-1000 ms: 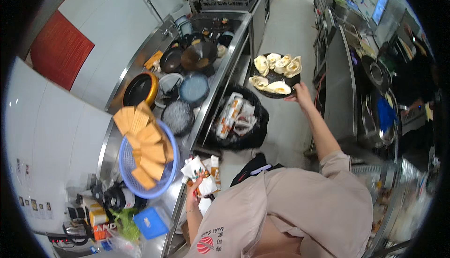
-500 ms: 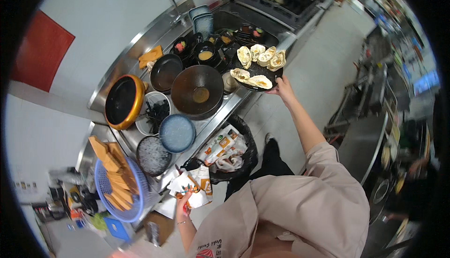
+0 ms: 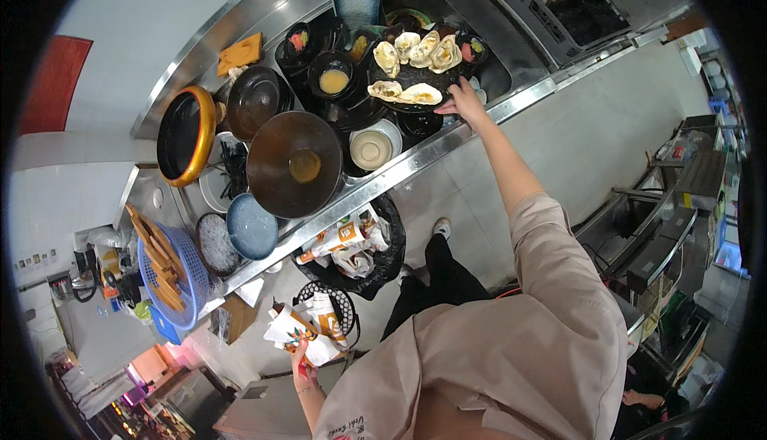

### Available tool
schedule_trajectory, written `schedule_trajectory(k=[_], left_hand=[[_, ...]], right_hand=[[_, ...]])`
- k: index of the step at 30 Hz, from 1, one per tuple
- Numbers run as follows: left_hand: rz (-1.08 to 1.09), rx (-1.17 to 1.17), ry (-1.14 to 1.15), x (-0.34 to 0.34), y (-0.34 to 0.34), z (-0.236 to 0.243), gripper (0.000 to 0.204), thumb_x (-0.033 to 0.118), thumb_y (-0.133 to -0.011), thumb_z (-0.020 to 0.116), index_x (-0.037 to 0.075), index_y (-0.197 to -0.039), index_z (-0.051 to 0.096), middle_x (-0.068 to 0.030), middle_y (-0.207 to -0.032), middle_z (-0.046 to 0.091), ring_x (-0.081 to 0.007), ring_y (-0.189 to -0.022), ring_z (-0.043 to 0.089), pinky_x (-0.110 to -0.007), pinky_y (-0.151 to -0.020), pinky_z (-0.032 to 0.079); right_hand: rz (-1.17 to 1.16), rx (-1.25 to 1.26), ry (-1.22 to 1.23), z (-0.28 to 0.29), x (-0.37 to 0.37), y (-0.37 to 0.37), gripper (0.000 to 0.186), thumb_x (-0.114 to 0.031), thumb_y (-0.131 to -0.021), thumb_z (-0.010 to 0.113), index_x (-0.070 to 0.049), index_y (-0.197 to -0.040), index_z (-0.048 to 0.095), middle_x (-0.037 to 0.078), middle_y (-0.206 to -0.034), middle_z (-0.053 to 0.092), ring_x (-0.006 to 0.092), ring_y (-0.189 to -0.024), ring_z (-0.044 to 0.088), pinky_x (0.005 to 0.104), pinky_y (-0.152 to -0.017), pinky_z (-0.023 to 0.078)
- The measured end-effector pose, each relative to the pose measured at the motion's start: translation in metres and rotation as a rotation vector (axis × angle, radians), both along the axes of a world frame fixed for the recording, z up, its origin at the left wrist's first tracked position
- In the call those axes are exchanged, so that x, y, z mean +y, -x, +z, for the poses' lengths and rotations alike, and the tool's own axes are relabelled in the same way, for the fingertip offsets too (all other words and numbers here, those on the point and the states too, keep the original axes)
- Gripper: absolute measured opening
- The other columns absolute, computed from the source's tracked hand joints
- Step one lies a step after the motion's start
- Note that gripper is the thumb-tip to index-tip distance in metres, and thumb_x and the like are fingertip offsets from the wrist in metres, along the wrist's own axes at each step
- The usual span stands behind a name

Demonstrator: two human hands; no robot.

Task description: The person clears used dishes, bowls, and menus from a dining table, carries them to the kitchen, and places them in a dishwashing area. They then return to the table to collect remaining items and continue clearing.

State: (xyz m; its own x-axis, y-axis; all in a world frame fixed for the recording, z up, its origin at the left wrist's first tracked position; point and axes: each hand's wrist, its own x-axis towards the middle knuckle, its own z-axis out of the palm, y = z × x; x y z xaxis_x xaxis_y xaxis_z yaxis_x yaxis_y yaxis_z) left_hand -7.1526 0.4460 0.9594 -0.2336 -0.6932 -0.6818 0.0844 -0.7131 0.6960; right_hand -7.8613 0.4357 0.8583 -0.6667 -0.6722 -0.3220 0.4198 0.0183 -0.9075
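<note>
My right hand (image 3: 461,100) grips the near right rim of a dark round plate (image 3: 409,79), held over the sink among stacked dishes. Several oyster shells (image 3: 421,94) lie on the plate in two rows. Low on the left, my left hand (image 3: 301,362) is closed around crumpled white and orange paper wrappers (image 3: 323,342). Just beyond these wrappers is a round black basket-like thing (image 3: 346,309) with holes, partly hidden. A small black bowl (image 3: 334,73) with yellowish liquid stands left of the plate.
A steel counter edge (image 3: 403,170) runs diagonally past a big brown bowl (image 3: 294,164), a gold-rimmed tub (image 3: 204,132) and a blue plate (image 3: 252,227). Below stands a bin lined with a black bag (image 3: 391,252). A purple basket (image 3: 196,292) holds wooden boards at left.
The view has shifted. My right hand has carried the plate of shells further over the sink, among the dishes. My left hand still holds the paper wrappers, now away from the counter edge.
</note>
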Motion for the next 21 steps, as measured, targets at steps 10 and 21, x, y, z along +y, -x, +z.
schedule_trajectory(k=[10,21], left_hand=[[0.057,0.053,0.012,0.017,0.034,-0.017,0.057,0.018,-0.085,0.073,0.0,-0.133,0.05,-0.0117,-0.118,0.065,-0.0236,-0.1,0.068,-0.039,-0.084,0.059],[-0.013,-0.065,-0.088,-0.053,0.066,-0.066,0.058,0.011,-0.08,0.078,0.001,-0.131,0.051,-0.0087,-0.112,0.066,-0.0192,-0.099,0.066,-0.035,-0.086,0.057]], right_hand=[[0.205,-0.032,-0.22,-0.003,0.004,0.014,0.059,-0.016,-0.096,0.043,-0.005,-0.147,0.015,0.024,-0.118,0.059,0.0351,-0.084,0.072,0.0415,-0.073,0.062],[0.329,0.18,-0.471,-0.024,0.015,0.039,0.043,-0.019,-0.093,0.052,0.0,-0.128,0.036,0.017,-0.083,0.069,0.0214,-0.066,0.069,0.0331,-0.055,0.058]])
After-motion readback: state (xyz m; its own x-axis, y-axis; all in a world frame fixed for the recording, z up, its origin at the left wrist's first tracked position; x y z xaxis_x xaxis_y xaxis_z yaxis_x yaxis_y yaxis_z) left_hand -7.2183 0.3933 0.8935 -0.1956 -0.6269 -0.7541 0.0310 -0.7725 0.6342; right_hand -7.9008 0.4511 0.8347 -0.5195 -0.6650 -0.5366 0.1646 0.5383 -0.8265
